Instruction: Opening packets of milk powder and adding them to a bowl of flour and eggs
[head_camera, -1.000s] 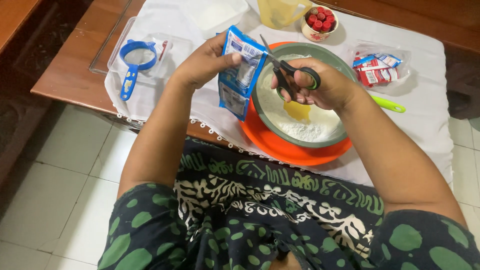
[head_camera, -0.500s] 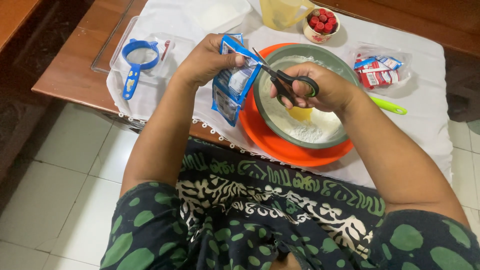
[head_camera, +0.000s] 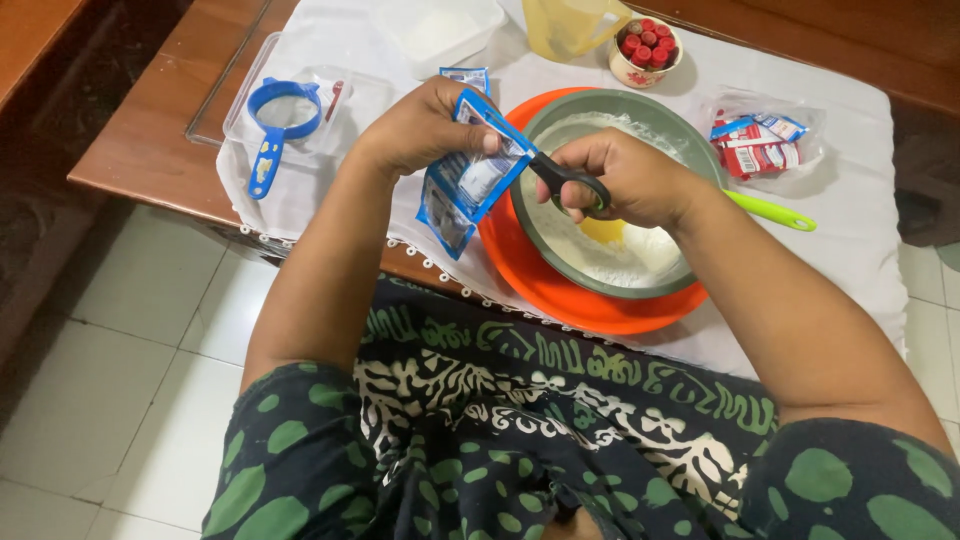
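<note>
Blue-and-white sachet (head_camera: 468, 180) sits pinched near its top in the left hand (head_camera: 420, 125), fingers closed round it, just left of the bowl and above the table's edge. Far left, a blue sieve (head_camera: 278, 115) lies in a clear tray (head_camera: 240, 95). Black-handled scissors (head_camera: 548, 172) touch the sachet's upper edge; the right hand (head_camera: 625, 180) has fingers curled through their loops. Beneath it a grey bowl (head_camera: 690, 275) of flour and yolk rests on an orange plate (head_camera: 560, 300). Rightward lies a green handle (head_camera: 770, 210), then a bag of red packets (head_camera: 760, 145).
</note>
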